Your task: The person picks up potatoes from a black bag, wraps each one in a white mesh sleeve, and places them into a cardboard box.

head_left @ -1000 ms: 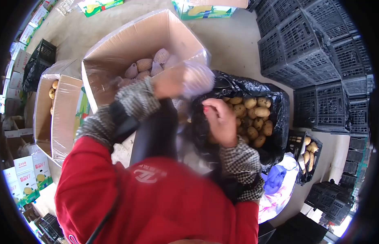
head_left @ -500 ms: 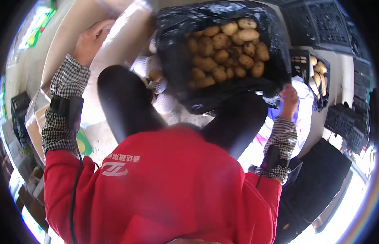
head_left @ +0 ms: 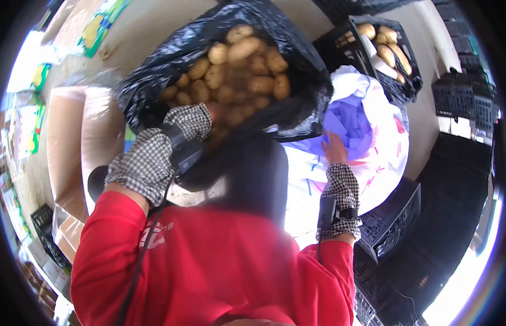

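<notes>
Potatoes (head_left: 214, 76) fill a crate or box lined with a black plastic bag (head_left: 171, 54) in front of me. My left hand (head_left: 214, 113) reaches over the near left edge into the potatoes; its fingers are blurred and mostly hidden past the checked sleeve. My right hand (head_left: 335, 148) is at the lower right of the black bag, fingers stretched forward beside crumpled purple bags (head_left: 348, 125). These purple bags lie in an open white plastic sack (head_left: 383, 157).
A black crate (head_left: 340, 46) with large potatoes (head_left: 388, 54) stands at the upper right. On the left stands a cardboard box (head_left: 65, 146). Black crates (head_left: 391, 217) sit to the right, beside a large dark surface (head_left: 448, 206).
My left hand has moved from the cardboard on the left into the potatoes. My right hand has shifted to the purple bags. The view has turned, showing more of the white sack.
</notes>
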{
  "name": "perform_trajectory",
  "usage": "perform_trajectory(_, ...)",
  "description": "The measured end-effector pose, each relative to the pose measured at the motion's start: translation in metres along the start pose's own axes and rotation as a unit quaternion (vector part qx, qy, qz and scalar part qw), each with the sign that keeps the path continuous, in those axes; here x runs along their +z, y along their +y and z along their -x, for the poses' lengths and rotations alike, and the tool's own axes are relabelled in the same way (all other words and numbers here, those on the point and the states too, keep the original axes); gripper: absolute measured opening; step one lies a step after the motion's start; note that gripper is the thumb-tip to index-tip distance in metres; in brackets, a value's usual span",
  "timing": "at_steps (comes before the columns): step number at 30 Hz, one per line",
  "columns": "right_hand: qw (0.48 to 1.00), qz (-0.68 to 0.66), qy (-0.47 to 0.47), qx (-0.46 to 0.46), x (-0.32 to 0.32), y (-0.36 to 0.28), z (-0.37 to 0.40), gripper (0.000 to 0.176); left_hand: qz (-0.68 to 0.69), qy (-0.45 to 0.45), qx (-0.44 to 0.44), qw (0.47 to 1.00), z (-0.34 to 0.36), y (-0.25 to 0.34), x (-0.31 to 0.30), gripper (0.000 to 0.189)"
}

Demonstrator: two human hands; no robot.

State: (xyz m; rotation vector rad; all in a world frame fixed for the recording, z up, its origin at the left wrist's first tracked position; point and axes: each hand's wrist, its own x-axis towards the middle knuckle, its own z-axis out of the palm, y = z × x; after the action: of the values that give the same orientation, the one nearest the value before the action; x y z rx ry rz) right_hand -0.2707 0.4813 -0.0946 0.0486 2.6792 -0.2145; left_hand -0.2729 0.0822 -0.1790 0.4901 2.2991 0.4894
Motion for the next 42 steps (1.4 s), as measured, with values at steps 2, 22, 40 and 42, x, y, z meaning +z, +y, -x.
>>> perform_trajectory(2, 0.997, -0.045, 0.064, -0.016, -0.003, 0.009, -0.005, 0.039, -0.118, -0.008, -0.026, 0.993, -0.028, 0.017, 0.024, 0.036)
perform_trajectory(22, 0.937, -0.254, 0.238, -0.023, -0.002, 0.028, -0.010, 0.034, 0.596, 0.068, -0.011, 0.800, 0.053, 0.050, -0.048, 0.074)
perform_trajectory(40, 0.580, -0.731, -0.284, -0.220, -0.077, -0.270, 0.109, 0.043, 0.746, 0.094, 0.298, 0.588, 0.241, 0.127, -0.095, 0.082)
perform_trajectory(42, 0.604, -0.690, -0.294, -0.270, -0.064, -0.305, 0.120, 0.039, 0.763, 0.139, 0.299, 0.557, 0.266, 0.112, -0.093, 0.079)
